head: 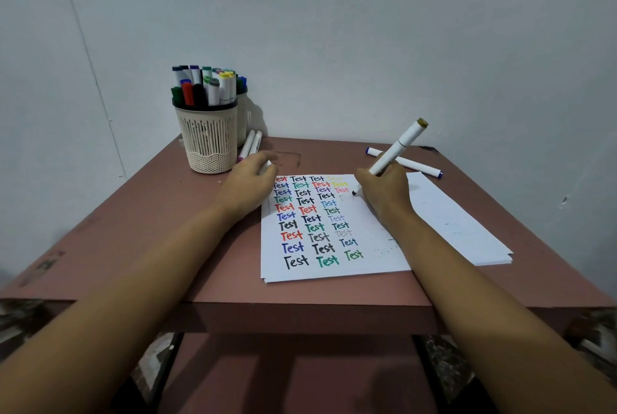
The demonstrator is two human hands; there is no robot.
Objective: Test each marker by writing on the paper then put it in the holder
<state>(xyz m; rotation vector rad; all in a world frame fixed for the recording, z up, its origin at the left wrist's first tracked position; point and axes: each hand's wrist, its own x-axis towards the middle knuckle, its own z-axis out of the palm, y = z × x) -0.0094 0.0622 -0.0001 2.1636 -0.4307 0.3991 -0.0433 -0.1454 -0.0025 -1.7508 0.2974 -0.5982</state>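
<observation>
My right hand (pixel 384 195) grips a white marker (pixel 399 146) with an olive end cap, its dark tip touching the paper (pixel 367 260) beside a faint "T". The sheet carries rows of "Test" in several colours. My left hand (pixel 248 183) rests on the paper's top left corner, fingers curled round a small white thing that looks like a marker cap. A cream mesh holder (pixel 208 138) full of markers stands at the table's back left. Two white markers (pixel 251 143) lie beside it, and a blue-ended white marker (pixel 412 164) lies behind my right hand.
The paper lies on a stack of white sheets (pixel 467 230) spread to the right on a small reddish-brown table (pixel 167 230). A second holder (pixel 242 106) stands behind the first. A pale wall closes the back and left; the table's front edge is near me.
</observation>
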